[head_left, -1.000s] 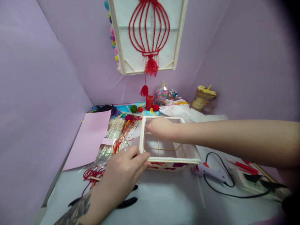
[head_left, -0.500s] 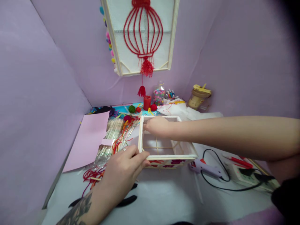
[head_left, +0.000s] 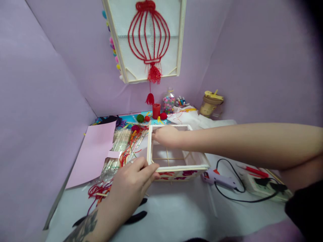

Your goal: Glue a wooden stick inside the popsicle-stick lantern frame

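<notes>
A box-shaped frame (head_left: pixel 181 168) of pale sticks with white sides stands on the table, its open top facing up and red and purple shapes on its near side. My left hand (head_left: pixel 137 178) grips the near left corner of this frame, thumb and fingers closed on it. Inside the open top, at the far left, is my right hand (head_left: pixel 168 136). Its fingers are bent against the inner left side, and their tips are mostly hidden. Crossed thin sticks show below it.
Right of the frame lie a purple glue gun (head_left: pixel 222 179) with a black cable and a power strip (head_left: pixel 262 190). At left are pink paper (head_left: pixel 93 151), bagged sticks (head_left: pixel 119 144) and red yarn (head_left: pixel 97 190). A lantern panel (head_left: pixel 148 40) hangs above a red candle (head_left: pixel 156 111).
The whole view has shifted slightly, so most things appear a little further left. Both hands keep nearly the same places on the frame.
</notes>
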Motion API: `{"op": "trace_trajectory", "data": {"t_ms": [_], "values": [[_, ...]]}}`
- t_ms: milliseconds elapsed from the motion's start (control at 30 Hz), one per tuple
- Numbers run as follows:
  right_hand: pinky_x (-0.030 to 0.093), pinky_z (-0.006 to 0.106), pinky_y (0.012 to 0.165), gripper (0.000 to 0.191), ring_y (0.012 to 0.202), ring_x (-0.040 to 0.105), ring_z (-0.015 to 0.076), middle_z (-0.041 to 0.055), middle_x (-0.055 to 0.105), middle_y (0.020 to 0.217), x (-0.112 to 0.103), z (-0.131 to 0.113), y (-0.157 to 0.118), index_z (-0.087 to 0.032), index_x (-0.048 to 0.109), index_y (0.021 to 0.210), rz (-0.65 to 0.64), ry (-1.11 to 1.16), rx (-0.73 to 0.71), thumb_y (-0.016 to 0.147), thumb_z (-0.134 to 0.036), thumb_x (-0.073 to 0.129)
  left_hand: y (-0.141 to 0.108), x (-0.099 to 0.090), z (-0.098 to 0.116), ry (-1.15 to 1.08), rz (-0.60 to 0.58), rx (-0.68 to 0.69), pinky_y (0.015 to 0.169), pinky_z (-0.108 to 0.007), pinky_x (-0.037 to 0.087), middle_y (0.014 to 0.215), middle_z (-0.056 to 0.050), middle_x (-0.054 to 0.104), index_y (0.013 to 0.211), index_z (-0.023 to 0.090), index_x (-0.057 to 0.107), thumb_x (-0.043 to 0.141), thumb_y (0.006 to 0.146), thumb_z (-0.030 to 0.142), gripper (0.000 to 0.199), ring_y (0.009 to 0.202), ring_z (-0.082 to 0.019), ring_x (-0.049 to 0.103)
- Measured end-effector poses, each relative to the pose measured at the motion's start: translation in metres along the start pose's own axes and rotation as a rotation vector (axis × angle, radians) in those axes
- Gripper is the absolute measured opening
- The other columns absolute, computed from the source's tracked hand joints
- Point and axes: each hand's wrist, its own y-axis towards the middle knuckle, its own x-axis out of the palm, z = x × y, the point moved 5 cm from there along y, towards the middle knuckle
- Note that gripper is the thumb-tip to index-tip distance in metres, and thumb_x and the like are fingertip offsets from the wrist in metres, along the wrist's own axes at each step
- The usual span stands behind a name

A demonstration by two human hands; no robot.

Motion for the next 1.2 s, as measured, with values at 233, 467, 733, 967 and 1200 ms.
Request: {"op": "trace_trajectory", "data": {"t_ms": [233,467,733,967,1200], "values": [[0.05,0.03,0.066,0.027,0.09,0.072,0.0278,0.0156,0.074,0.095,-0.004,-0.001,-0.001,-0.015,0.072,0.104,-0.007,0.002,0.008,0.089,-0.012,0.05,0.0,0.001,0.0,-0.026,-0.014,-0.017,0.053,-0.025,0.047,0.074,-0.002,0.058,0.098,0.018,0.071,0.041,0.101,0.028,0.032,0.058,-0.015,0.058],[0.044,0.03,0.063,0.026,0.081,0.07,0.0264,0.0124,0.073,0.087,-0.045,0.022,-0.028,-0.016,0.07,0.098,0.107,-0.028,0.129,0.093,-0.018,0.044,-0.001,0.002,-0.001,-0.04,0.006,-0.083,0.055,-0.027,0.046,0.075,-0.002,0.057,0.097,0.018,0.071,0.048,0.099,0.028,0.026,0.061,-0.016,0.058],[0.043,0.029,0.073,0.031,0.094,0.067,0.0228,0.0104,0.073,0.102,-0.038,0.03,-0.049,-0.018,0.074,0.102,-0.007,0.061,0.074,0.093,-0.018,0.044,-0.001,0.001,-0.001,-0.073,0.037,-0.069,0.055,-0.026,0.046,0.074,-0.002,0.057,0.096,0.018,0.071,0.046,0.1,0.03,0.029,0.06,-0.015,0.057],[0.042,0.029,0.06,0.054,0.089,0.071,0.0281,0.0156,0.073,0.104,0.0,0.004,-0.041,-0.019,0.05,0.142,-0.137,0.084,0.068,0.088,-0.017,0.049,-0.003,0.003,-0.001,-0.086,0.022,-0.081,0.057,-0.027,0.047,0.075,-0.002,0.057,0.095,0.019,0.07,0.046,0.099,0.029,0.026,0.062,-0.016,0.058],[0.044,0.028,0.057,0.077,0.078,0.072,0.028,0.0151,0.074,0.091,0.021,0.004,-0.036,-0.017,0.033,0.153,-0.158,0.074,0.074,0.079,-0.01,0.053,-0.001,0.002,0.0,-0.093,0.037,-0.063,0.054,-0.025,0.043,0.074,-0.002,0.056,0.094,0.018,0.07,0.043,0.101,0.028,0.029,0.06,-0.015,0.056]]}}
